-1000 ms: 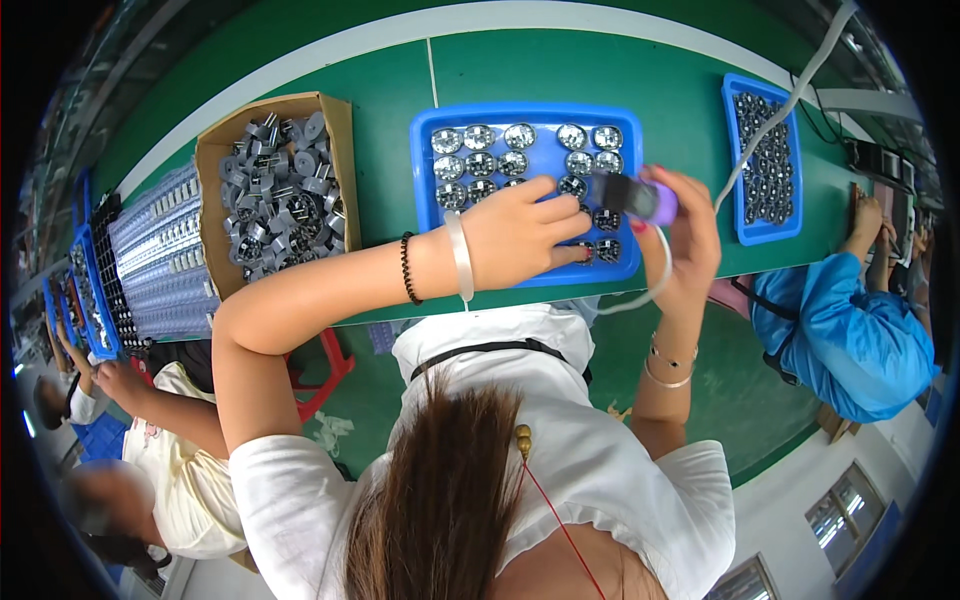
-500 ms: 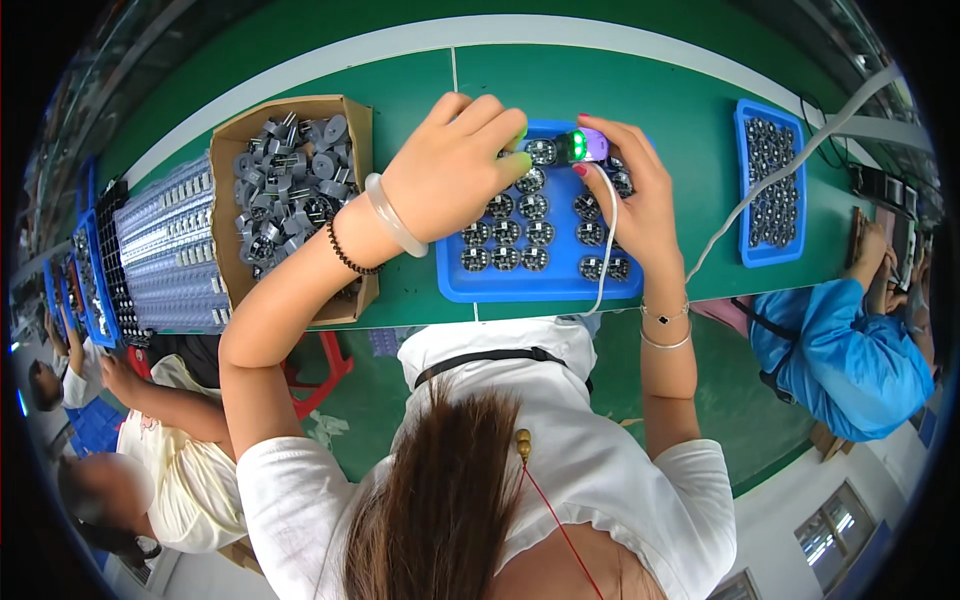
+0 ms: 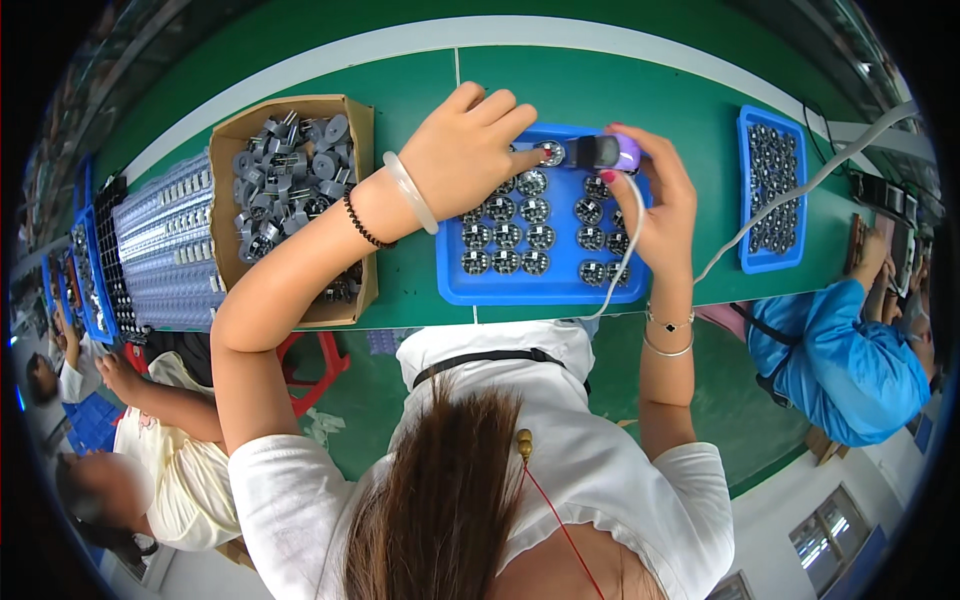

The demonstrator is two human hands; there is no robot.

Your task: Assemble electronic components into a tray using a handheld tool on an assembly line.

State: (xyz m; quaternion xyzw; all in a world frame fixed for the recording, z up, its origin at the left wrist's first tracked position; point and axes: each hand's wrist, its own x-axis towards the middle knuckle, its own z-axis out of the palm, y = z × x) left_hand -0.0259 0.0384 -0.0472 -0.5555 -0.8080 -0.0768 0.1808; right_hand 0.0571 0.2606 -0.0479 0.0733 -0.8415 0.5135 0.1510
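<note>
My left hand (image 3: 470,145) reaches over the blue tray (image 3: 465,290), with one finger stretched out so that its tip touches a small round circuit board (image 3: 551,153) at the far side. Its other fingers are bent, partly hidden, and nothing shows in them. My right hand (image 3: 660,195) is closed around a purple and black handheld device (image 3: 610,152), whose white cable (image 3: 634,225) hangs down past the tray's near right edge. The device's dark end points left at that board, a small gap apart. Rows of similar round circuit boards (image 3: 506,236) lie in the tray.
A cardboard box (image 3: 362,140) of grey round parts with pins stands to the left, beside stacked clear plastic trays (image 3: 165,250). Another blue tray (image 3: 745,190) of small parts lies right. A thick grey cable (image 3: 760,207) crosses there. Co-workers sit on both sides.
The device in my right hand has shifted slightly right, away from my left hand, and its green glow is gone. A left finger now extends onto the far board.
</note>
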